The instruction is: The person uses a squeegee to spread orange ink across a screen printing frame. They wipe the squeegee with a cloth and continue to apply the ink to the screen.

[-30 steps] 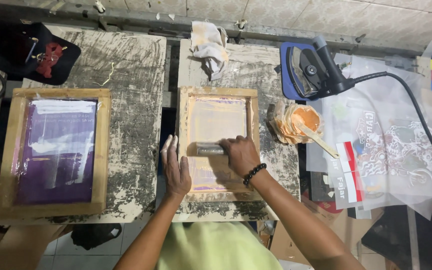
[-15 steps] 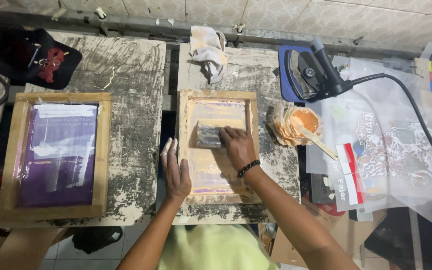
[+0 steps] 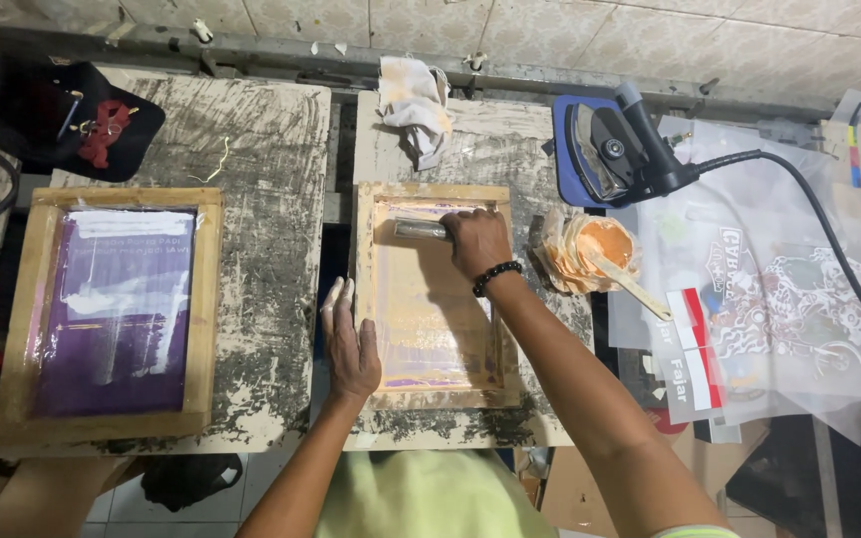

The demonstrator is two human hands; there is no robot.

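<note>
A purple screen frame (image 3: 112, 314) lies unused on the left. The left hand (image 3: 349, 344) lies flat and open, pressing the wooden frame (image 3: 432, 294) down. The right hand (image 3: 477, 242) grips the squeegee (image 3: 421, 230) at the frame's far end, so this pass looks about done

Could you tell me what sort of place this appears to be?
Probably a small screen-printing workshop: wooden screen frames lie on ink-smeared tables, the right hand holds a squeegee on one, and an ink tub sits nearby.
</note>
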